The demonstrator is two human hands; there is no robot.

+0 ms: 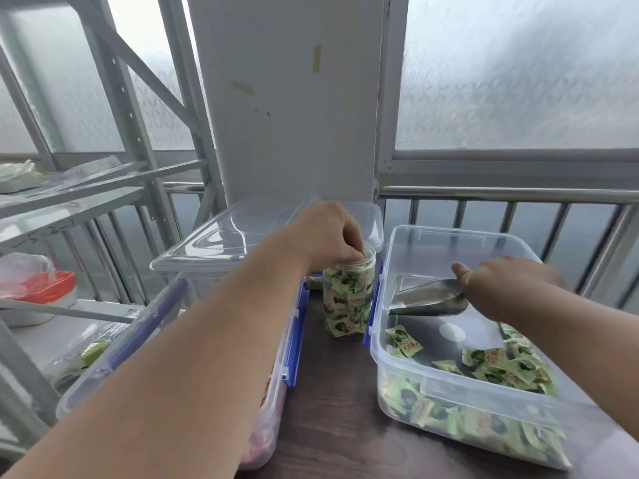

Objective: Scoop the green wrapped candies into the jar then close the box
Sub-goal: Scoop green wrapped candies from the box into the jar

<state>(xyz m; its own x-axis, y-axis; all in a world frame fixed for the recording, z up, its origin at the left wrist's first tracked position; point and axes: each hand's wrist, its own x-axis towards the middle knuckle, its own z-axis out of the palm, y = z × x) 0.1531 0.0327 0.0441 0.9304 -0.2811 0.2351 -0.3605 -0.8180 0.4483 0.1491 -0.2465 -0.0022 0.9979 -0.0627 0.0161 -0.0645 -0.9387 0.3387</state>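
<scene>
A clear plastic jar (347, 302), mostly full of green wrapped candies, stands upright on the dark wooden table between two boxes. My left hand (328, 233) grips the jar's rim from above. To the right sits an open clear box (394, 385) with blue latches, holding green wrapped candies (501, 368) heaped toward its near right side. My right hand (501, 285) holds a metal scoop (428, 300) by its handle inside that box, above the bare far part of its floor. The scoop looks empty. The clear lid (214, 236) lies behind the jar on the left box.
A second clear box (294, 344) with blue latches sits under my left forearm, with reddish contents. A grey metal shelf rack (103, 202) holding bags and a red-lidded tub (38, 288) stands to the left. A railing and frosted window lie behind.
</scene>
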